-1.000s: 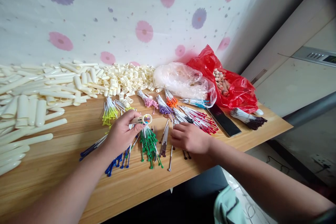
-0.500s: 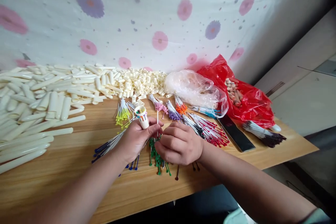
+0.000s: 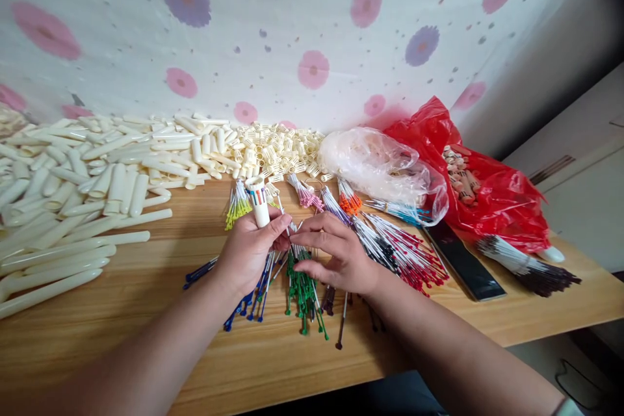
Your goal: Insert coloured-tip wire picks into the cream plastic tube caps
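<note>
My left hand (image 3: 251,244) is closed around a cream multicolour pen barrel (image 3: 259,203) that stands upright, its open end up and coloured sliders showing in its slots. A thin white pen refill (image 3: 280,207) leans up between this hand's thumb and fingers. My right hand (image 3: 336,250) is just to the right, its thumb apart from the fingers, the fingertips close to the refill; whether they touch it I cannot tell. Below both hands lie green-tipped refills (image 3: 305,296) and blue-tipped refills (image 3: 251,302), partly covered by the hands.
Cream pen tubes (image 3: 97,175) are heaped at the left, with short slotted pieces (image 3: 277,146) behind. Yellow (image 3: 238,208), pink (image 3: 307,195) and red refills (image 3: 414,250) lie around. To the right are a clear bag (image 3: 380,166), a red bag (image 3: 507,201) and a black phone-like slab (image 3: 465,263).
My right hand's fingers have loosened from a pinch and spread. The pen barrel has turned more upright, and the white refill leans further left. The whole view has shifted slightly.
</note>
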`<control>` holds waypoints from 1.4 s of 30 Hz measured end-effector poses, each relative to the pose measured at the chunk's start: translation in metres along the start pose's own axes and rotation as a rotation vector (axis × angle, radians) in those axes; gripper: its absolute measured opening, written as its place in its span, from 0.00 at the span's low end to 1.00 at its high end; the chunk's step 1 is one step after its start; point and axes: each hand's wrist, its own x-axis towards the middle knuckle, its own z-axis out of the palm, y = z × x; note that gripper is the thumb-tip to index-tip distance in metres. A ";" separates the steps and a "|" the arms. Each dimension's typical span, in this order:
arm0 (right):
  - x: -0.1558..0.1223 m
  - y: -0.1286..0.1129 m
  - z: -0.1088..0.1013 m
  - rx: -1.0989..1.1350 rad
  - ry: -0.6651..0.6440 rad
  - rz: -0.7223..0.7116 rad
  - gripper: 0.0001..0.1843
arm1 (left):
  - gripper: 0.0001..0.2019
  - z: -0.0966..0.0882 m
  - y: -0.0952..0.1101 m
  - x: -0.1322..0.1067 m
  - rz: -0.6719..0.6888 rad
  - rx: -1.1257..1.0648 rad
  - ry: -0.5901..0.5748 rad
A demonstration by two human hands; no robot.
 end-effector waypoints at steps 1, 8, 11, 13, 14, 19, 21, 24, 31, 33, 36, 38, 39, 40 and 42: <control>-0.001 0.001 0.000 0.006 0.010 0.006 0.18 | 0.16 0.000 0.000 0.000 -0.003 0.003 0.002; -0.002 0.003 -0.002 -0.012 0.041 0.033 0.13 | 0.14 0.003 -0.004 -0.003 -0.057 0.021 -0.079; -0.003 0.003 -0.002 -0.016 0.060 0.032 0.11 | 0.13 0.005 -0.003 -0.005 -0.085 -0.002 -0.109; -0.003 0.002 -0.002 -0.012 0.087 0.046 0.12 | 0.13 0.006 -0.001 -0.006 -0.098 -0.062 -0.122; -0.003 0.001 -0.002 -0.008 0.104 0.065 0.13 | 0.13 0.006 0.000 -0.006 -0.104 -0.103 -0.126; -0.002 -0.005 0.001 -0.035 0.209 0.149 0.15 | 0.12 0.005 0.003 -0.006 -0.132 -0.287 -0.136; -0.002 -0.007 0.003 -0.069 0.245 0.138 0.15 | 0.12 0.005 0.002 -0.006 -0.140 -0.324 -0.138; -0.003 -0.009 0.004 -0.120 0.278 0.095 0.16 | 0.11 0.005 0.002 -0.007 -0.159 -0.368 -0.145; 0.001 -0.013 0.000 -0.272 0.215 -0.088 0.13 | 0.09 0.004 -0.005 -0.007 -0.151 -0.319 -0.254; 0.003 -0.015 -0.005 -0.284 0.228 -0.137 0.13 | 0.10 0.002 -0.007 -0.006 -0.113 -0.200 -0.351; 0.007 -0.024 -0.021 -0.259 0.325 -0.102 0.13 | 0.12 -0.004 -0.007 -0.001 0.096 0.185 -0.433; 0.009 -0.034 -0.035 -0.230 0.446 -0.046 0.13 | 0.10 -0.008 -0.005 0.003 0.293 0.473 -0.411; 0.008 -0.040 -0.041 -0.218 0.504 -0.027 0.12 | 0.09 -0.009 -0.003 0.005 0.374 0.564 -0.398; 0.008 -0.046 -0.048 -0.209 0.549 -0.019 0.12 | 0.08 -0.010 -0.002 0.007 0.443 0.621 -0.393; 0.007 -0.058 -0.058 -0.192 0.574 -0.019 0.10 | 0.07 -0.012 -0.001 0.010 0.538 0.671 -0.389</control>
